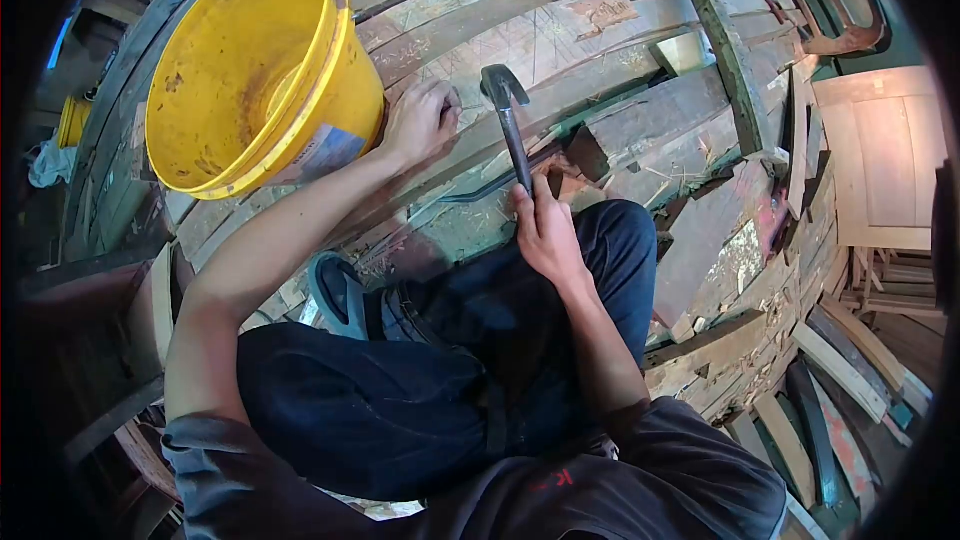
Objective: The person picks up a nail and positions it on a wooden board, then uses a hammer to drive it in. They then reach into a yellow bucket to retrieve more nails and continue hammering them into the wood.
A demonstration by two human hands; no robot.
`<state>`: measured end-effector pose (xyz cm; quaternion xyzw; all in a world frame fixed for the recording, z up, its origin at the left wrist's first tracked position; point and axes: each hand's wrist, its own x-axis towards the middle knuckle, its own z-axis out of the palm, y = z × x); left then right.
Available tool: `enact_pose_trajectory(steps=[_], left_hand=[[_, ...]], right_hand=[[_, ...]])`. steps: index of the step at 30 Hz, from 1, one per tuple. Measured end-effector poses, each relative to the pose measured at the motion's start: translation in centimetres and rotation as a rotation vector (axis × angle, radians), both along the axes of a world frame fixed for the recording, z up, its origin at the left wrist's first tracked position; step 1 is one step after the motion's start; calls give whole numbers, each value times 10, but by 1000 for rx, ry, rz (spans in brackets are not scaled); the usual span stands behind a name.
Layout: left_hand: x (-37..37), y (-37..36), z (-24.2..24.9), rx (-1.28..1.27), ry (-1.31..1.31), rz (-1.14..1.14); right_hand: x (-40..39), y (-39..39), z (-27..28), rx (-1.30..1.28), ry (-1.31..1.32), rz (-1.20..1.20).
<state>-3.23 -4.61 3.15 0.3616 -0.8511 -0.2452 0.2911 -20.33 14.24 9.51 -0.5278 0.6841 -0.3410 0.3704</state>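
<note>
And here we see a dark grey, short-sleeved shirt [490, 500], the sleeves loose and ending above the elbows, with a small red marking [552, 481] showing on the front. Below it, dark navy trousers [370, 410], creased and full-length, with visible stitched seams. Down at the foot there's an open sandal [338, 292], grey-blue with a dark strap across it. Both hands are bare, no gloves, the forearms uncovered.
</note>
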Motion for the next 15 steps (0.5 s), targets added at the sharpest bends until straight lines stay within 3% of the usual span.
enact_pose_trajectory(steps=[10, 13, 15], left_hand=[[0, -5, -6, 26, 34, -16], [0, -5, -4, 10, 44, -24], [-1, -6, -4, 4, 40, -6]], right_hand=[[2, -3, 17, 71, 6, -50], [1, -5, 2, 24, 156, 36], [3, -4, 9, 36, 64, -1]])
